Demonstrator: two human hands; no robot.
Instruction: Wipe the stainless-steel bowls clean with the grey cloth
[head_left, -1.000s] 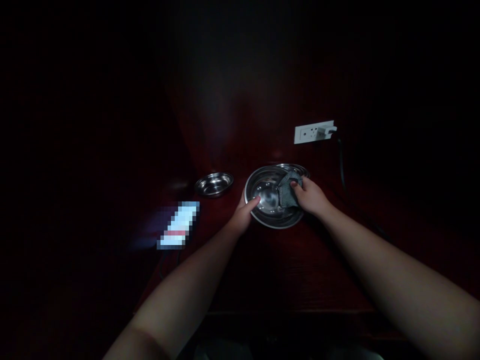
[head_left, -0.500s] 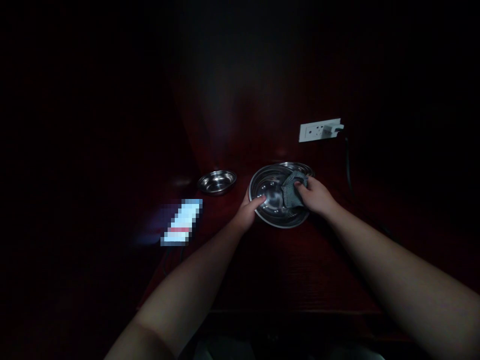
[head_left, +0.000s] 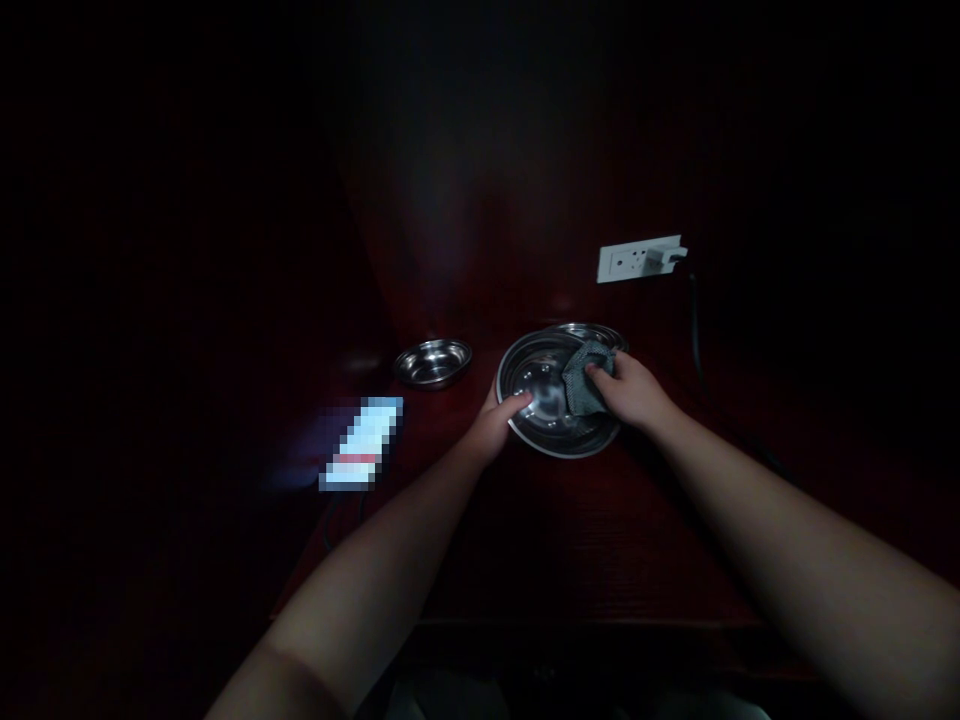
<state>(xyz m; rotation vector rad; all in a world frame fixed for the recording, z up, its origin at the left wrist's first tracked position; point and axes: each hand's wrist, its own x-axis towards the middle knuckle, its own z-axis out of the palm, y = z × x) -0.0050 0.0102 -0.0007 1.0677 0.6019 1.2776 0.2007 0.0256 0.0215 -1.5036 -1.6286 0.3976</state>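
Observation:
A shiny steel bowl is tilted toward me over the dark red table. My left hand grips its left rim, the thumb lying inside and the other fingers hidden behind. A grey-green cloth is pinched in my right hand at the bowl's right side. The cloth covers part of the inner wall and rim there. Behind the held bowl, the rim of another steel bowl shows, mostly hidden. Farther left, a smaller shallow steel bowl sits upright, apart from both hands.
A lit phone-like screen, blurred out, lies left of my left forearm with a thin cable below it. On the back wall is a white socket panel with a plug and a dark cable. The table's front edge runs below my arms.
Almost nothing differs. Both hands keep their hold on the bowl and the cloth, and the view has shifted very slightly.

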